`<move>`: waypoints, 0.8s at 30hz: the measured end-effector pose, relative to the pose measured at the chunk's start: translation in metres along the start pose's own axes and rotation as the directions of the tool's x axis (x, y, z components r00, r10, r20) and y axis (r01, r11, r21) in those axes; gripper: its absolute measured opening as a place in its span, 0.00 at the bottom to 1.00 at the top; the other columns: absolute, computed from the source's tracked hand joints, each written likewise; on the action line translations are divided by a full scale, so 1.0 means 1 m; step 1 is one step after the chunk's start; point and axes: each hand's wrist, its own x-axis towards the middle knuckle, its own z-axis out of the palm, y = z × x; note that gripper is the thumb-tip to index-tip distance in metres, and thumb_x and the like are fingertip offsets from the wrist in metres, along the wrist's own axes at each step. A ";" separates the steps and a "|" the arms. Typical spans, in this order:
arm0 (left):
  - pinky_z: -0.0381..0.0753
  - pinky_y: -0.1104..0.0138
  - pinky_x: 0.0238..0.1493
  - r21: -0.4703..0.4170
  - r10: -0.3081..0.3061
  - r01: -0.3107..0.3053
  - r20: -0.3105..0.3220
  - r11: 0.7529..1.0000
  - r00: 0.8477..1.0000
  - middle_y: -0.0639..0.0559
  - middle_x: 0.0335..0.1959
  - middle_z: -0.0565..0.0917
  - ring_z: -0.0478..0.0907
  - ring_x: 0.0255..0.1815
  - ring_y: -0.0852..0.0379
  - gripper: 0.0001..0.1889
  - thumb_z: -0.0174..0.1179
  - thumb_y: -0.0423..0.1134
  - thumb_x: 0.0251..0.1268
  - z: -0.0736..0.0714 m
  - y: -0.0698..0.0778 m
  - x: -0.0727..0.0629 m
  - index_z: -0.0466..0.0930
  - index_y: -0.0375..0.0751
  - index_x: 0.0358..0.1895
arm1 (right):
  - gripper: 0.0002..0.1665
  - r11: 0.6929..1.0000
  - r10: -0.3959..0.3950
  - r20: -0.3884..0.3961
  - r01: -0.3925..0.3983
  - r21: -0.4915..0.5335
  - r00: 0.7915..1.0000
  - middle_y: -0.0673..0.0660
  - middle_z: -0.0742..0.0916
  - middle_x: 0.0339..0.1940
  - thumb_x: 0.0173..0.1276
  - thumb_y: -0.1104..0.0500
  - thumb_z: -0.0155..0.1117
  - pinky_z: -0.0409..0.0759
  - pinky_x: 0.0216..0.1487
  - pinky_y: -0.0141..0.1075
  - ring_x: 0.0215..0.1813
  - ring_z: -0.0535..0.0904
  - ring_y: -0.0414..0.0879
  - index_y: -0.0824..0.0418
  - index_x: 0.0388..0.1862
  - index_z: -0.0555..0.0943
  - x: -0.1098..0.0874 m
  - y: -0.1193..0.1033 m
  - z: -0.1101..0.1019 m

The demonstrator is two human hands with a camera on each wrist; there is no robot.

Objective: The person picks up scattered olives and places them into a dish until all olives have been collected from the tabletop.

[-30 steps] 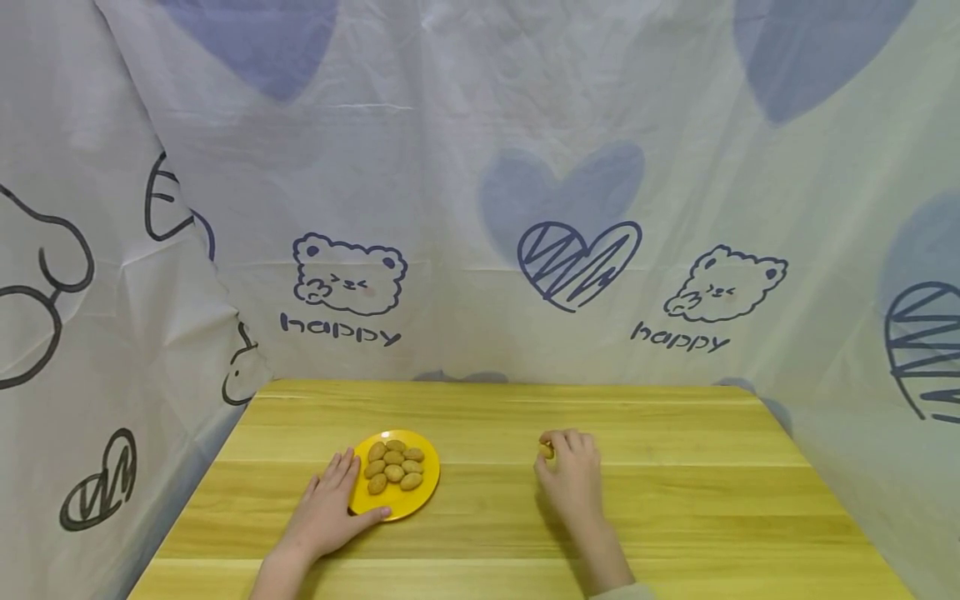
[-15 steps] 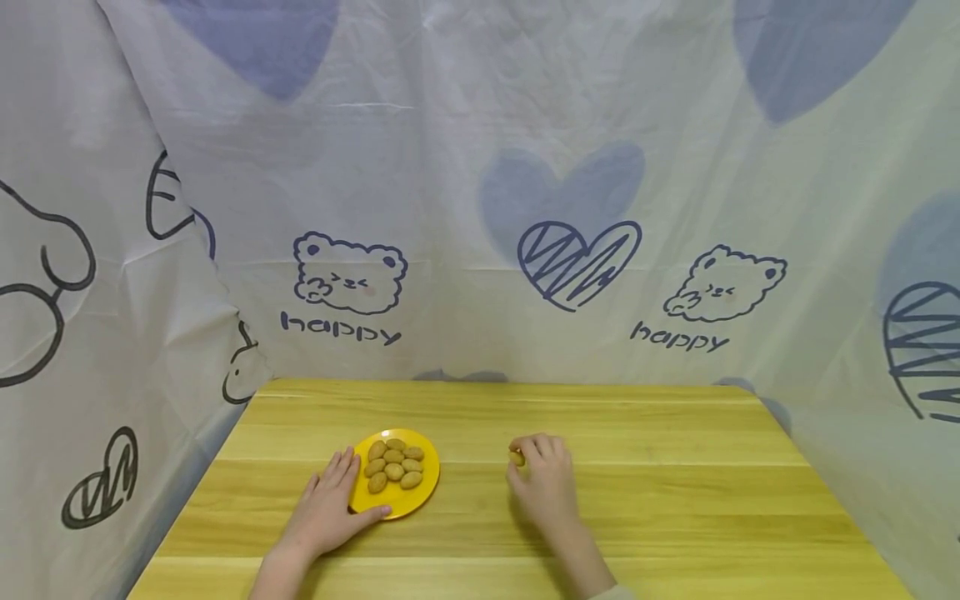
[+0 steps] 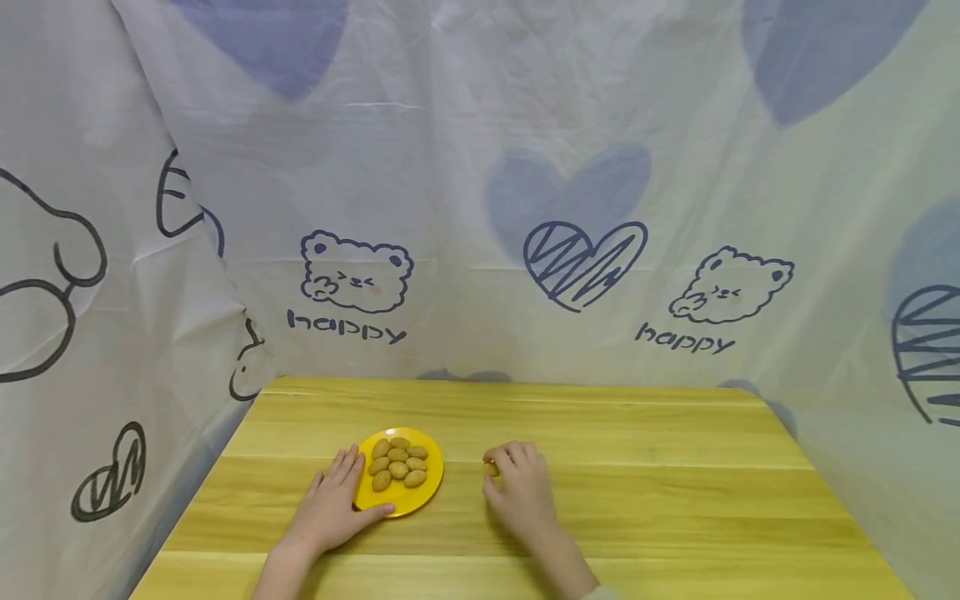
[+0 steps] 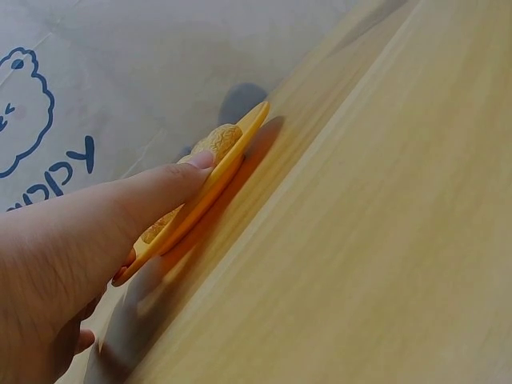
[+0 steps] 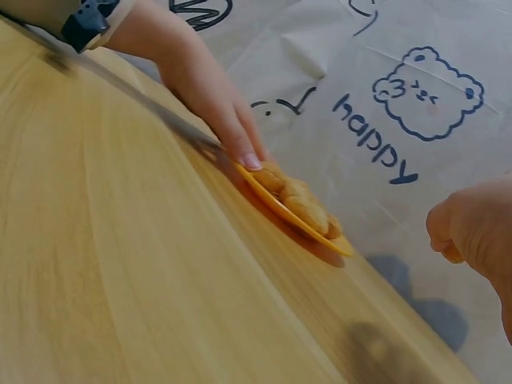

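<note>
In the head view a round yellow plate [image 3: 420,497] lies on the wooden table, bearing several tan oval walnuts [image 3: 398,470] with wrinkled shells. My left hand [image 3: 330,508] rests at the plate's left edge, its fingers straight along the rim and its thumb lying over the near rim. To the right of the plate, my right hand [image 3: 519,492] pinches one walnut [image 3: 491,469] between thumb and fingertips, above the table. The left wrist view shows the left thumb [image 4: 172,182] on the plate's rim beside the walnuts. In the right wrist view, the right hand mostly hides its walnut [image 5: 454,255].
The light wooden table [image 3: 675,500] runs up to a pale cloth backdrop [image 3: 465,333] printed with hearts and bears. Another cloth panel [image 3: 180,358] hangs on the left. A dark band [image 5: 86,26] sits on the left wrist.
My right hand has moved left with the walnut, closer to the plate. My left hand stays at the plate, and the head view has shifted slightly.
</note>
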 end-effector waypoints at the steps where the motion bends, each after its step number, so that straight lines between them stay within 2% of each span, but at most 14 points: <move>1: 0.45 0.36 0.75 -0.002 0.001 -0.001 0.000 1.000 1.000 0.37 0.79 0.50 0.45 0.80 0.37 0.59 0.51 0.78 0.54 0.000 0.000 0.000 0.53 0.31 0.75 | 0.15 1.000 -0.004 0.005 0.004 0.002 1.000 0.48 0.82 0.32 0.47 0.64 0.76 0.74 0.41 0.37 0.41 0.75 0.45 0.54 0.34 0.82 0.000 -0.001 0.001; 15: 0.46 0.36 0.75 -0.011 0.003 -0.003 0.001 1.000 1.000 0.37 0.79 0.49 0.45 0.80 0.37 0.58 0.53 0.76 0.55 -0.003 0.002 -0.003 0.53 0.31 0.75 | 0.11 0.998 -0.055 0.093 0.053 0.023 0.994 0.45 0.82 0.35 0.52 0.60 0.74 0.71 0.39 0.33 0.41 0.74 0.42 0.50 0.35 0.84 0.000 -0.021 0.015; 24: 0.47 0.36 0.75 -0.016 -0.001 0.001 0.009 1.000 1.000 0.38 0.79 0.50 0.45 0.80 0.37 0.58 0.52 0.77 0.54 -0.003 0.002 -0.002 0.53 0.31 0.75 | 0.12 0.995 -0.087 0.155 0.078 0.062 0.984 0.45 0.82 0.37 0.56 0.58 0.73 0.71 0.42 0.32 0.44 0.73 0.40 0.49 0.40 0.83 0.000 -0.032 0.024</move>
